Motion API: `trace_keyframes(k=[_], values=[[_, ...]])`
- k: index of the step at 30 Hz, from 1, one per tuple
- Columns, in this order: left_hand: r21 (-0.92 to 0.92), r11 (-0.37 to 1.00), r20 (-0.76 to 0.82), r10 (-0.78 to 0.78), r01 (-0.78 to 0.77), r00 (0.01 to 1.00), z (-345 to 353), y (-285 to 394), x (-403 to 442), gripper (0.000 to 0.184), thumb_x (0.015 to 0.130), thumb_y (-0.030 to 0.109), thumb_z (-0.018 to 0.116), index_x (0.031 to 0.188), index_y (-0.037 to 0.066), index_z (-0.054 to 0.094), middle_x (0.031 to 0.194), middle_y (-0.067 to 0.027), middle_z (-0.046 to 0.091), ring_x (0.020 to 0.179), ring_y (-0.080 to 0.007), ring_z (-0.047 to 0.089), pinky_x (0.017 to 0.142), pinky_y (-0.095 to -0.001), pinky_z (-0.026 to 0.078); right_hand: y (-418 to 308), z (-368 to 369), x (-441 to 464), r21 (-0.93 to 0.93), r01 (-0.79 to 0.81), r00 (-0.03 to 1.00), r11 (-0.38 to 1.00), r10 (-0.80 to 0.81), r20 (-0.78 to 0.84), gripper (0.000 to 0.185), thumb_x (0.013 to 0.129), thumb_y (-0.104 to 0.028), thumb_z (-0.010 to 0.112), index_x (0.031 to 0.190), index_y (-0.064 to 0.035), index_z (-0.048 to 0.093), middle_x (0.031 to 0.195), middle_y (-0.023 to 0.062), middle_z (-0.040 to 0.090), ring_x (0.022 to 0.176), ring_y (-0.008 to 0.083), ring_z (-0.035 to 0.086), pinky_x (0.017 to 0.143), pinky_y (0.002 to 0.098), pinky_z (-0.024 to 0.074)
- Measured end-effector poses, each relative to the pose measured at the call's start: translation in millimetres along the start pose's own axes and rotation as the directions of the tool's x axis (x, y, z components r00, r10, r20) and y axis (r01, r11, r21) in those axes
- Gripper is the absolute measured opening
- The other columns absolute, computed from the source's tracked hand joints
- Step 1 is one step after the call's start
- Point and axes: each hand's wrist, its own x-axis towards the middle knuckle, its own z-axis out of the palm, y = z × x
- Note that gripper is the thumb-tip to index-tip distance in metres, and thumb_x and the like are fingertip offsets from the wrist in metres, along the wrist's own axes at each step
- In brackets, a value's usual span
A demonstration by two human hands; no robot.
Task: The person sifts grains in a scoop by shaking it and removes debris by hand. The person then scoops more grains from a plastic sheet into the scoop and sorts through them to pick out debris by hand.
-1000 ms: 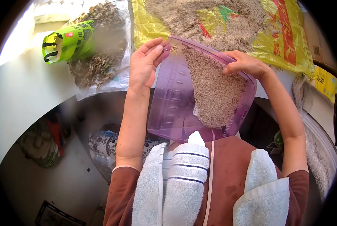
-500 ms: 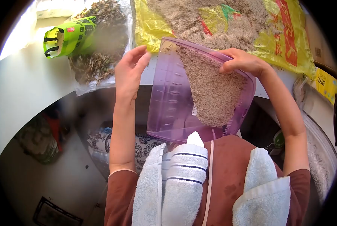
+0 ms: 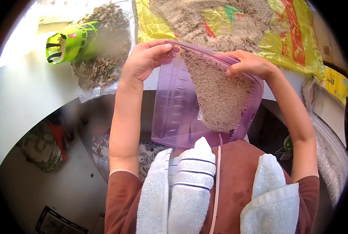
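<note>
A purple translucent dustpan-like container (image 3: 174,101) is tilted in front of my chest, with beige grains (image 3: 220,97) heaped toward its right side. My right hand (image 3: 250,65) grips its upper right rim, thumb over the inside. At the upper left corner, the fingers and thumb of my left hand (image 3: 148,58) are closed on the rim. Just beyond the container lies a yellow printed plastic sheet (image 3: 287,50) covered with more of the same grains.
Dried plant pieces (image 3: 100,66) lie on a clear plastic sheet at the left, with a green bag (image 3: 74,43) on its side over them. A yellow packet (image 3: 334,84) sits at the right edge. A light towel (image 3: 193,187) hangs over my chest.
My left hand came away from the container's upper left corner, moved left with fingers apart, and is now back on that corner. My right hand has kept its hold.
</note>
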Motion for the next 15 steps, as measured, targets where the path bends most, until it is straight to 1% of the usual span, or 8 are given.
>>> trace_keyframes(k=[7,9,10,11,12,13,14,15], values=[[-0.165,0.986,0.052,0.019,-0.01,0.998,-8.7,-11.2,-10.7,0.03,0.092,0.013,0.059,0.119,-0.002,0.061,0.107,-0.0134,0.068,0.097,-0.0203,0.067,0.086,-0.0323,0.054,-0.7,-1.4,-3.0,-0.042,-0.02,1.0,0.999,0.019,-0.023,0.067,0.07,-0.024,0.066,0.134,-0.006,0.053,0.118,0.0085,0.062,0.105,0.0165,0.057,0.096,0.0306,0.0422],[0.26,0.965,-0.174,0.066,-0.019,0.983,-29.0,-36.4,-16.1,0.034,0.091,0.015,0.061,0.122,-0.001,0.059,0.111,-0.0137,0.066,0.102,-0.0206,0.064,0.089,-0.0324,0.051,-1.6,-2.4,-3.9,-0.032,-0.014,1.0,0.999,0.014,-0.019,0.068,0.07,-0.025,0.066,0.133,-0.0059,0.053,0.118,0.0085,0.062,0.104,0.0169,0.058,0.095,0.0309,0.0425],[0.459,0.888,-0.269,0.125,0.013,0.955,-40.1,-52.1,-17.6,0.037,0.091,0.015,0.062,0.124,0.0,0.058,0.113,-0.0138,0.066,0.104,-0.0207,0.063,0.091,-0.0324,0.049,-0.2,-3.7,-3.3,-0.031,-0.005,1.0,1.0,0.005,-0.02,0.068,0.07,-0.025,0.066,0.133,-0.0059,0.053,0.117,0.0086,0.062,0.104,0.017,0.058,0.095,0.0311,0.0426],[0.83,0.557,-0.278,0.422,-0.005,0.863,-49.7,-71.2,-21.5,0.038,0.089,0.018,0.063,0.123,0.0,0.059,0.114,-0.0137,0.065,0.106,-0.021,0.062,0.091,-0.0311,0.048,2.6,-5.1,-2.0,-0.031,0.002,1.0,1.0,-0.003,-0.022,0.068,0.069,-0.026,0.067,0.133,-0.0059,0.053,0.117,0.0086,0.062,0.103,0.017,0.058,0.095,0.0312,0.0428],[0.991,0.1,-0.135,0.664,0.091,0.735,-42.3,-71.9,-30.2,0.04,0.088,0.02,0.065,0.123,0.001,0.059,0.114,-0.0136,0.064,0.108,-0.0213,0.06,0.091,-0.0298,0.047,4.4,-5.7,-1.0,-0.031,0.008,1.0,0.999,-0.008,-0.02,0.069,0.069,-0.026,0.067,0.133,-0.0059,0.053,0.116,0.0087,0.063,0.103,0.0171,0.059,0.095,0.0313,0.0429],[0.849,0.52,-0.253,0.557,-0.095,0.791,-39.2,-66.8,-33.8,0.042,0.089,0.023,0.064,0.126,0.003,0.057,0.122,-0.0159,0.059,0.113,-0.0224,0.056,0.097,-0.0324,0.043,3.7,-6.5,-0.4,-0.038,0.002,1.0,0.999,-0.003,-0.023,0.069,0.069,-0.027,0.067,0.133,-0.0058,0.054,0.116,0.0087,0.063,0.102,0.017,0.059,0.095,0.0315,0.0431],[0.472,0.87,-0.376,0.348,-0.146,0.859,-33.5,-63.7,-35.7,0.044,0.09,0.024,0.063,0.127,0.001,0.055,0.127,-0.018,0.056,0.119,-0.0251,0.052,0.101,-0.0346,0.039,3.7,-5.6,0.6,-0.04,-0.007,1.0,0.999,0.006,-0.023,0.069,0.068,-0.027,0.067,0.133,-0.0057,0.054,0.115,0.0088,0.063,0.102,0.017,0.059,0.095,0.0316,0.0432],[0.434,0.881,-0.359,0.363,-0.191,0.86,-16.2,-50.4,-40.7,0.046,0.092,0.025,0.061,0.129,0.001,0.052,0.13,-0.0205,0.052,0.123,-0.0279,0.048,0.103,-0.0364,0.037,3.7,-4.1,1.7,-0.045,-0.016,1.0,0.999,0.015,-0.021,0.069,0.068,-0.027,0.067,0.133,-0.0056,0.054,0.115,0.0089,0.063,0.102,0.017,0.059,0.094,0.0317,0.0434]])
